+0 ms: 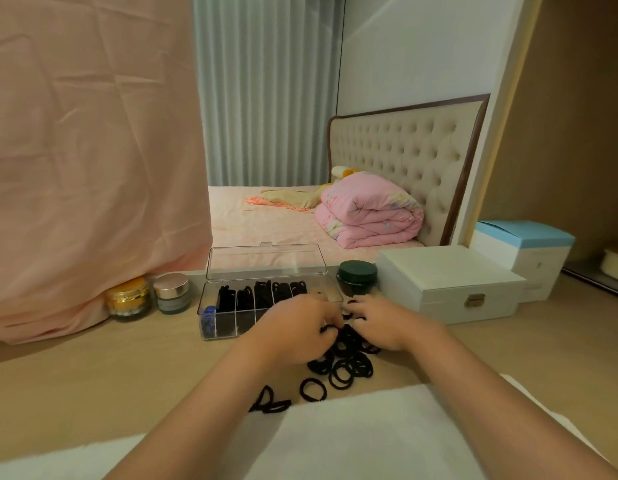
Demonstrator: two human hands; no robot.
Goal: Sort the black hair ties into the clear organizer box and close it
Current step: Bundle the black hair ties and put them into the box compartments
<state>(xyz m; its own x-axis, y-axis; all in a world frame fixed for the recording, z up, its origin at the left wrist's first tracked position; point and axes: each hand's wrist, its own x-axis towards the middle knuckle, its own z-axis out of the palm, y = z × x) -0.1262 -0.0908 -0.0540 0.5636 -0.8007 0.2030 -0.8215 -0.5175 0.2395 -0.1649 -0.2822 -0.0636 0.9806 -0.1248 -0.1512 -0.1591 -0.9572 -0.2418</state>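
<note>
From the left, I am seeing a gold jar (127, 297) and a silver-lidded jar (171, 292), both closed. The clear organizer box (210, 327) is standing open with its lid up. Black ties are filling its back compartments, and something blue is lying front-left. My left hand (297, 327) is pinching a black hair tie (327, 329). The pile of hair ties (349, 363) is lying at 5 o'clock from the box. My right hand (387, 323) is curling over it, but I cannot tell its grip. A green jar (356, 277) is at 11 o'clock from it.

Single head camera, facing forward-down, close over desk (93, 368).
</note>
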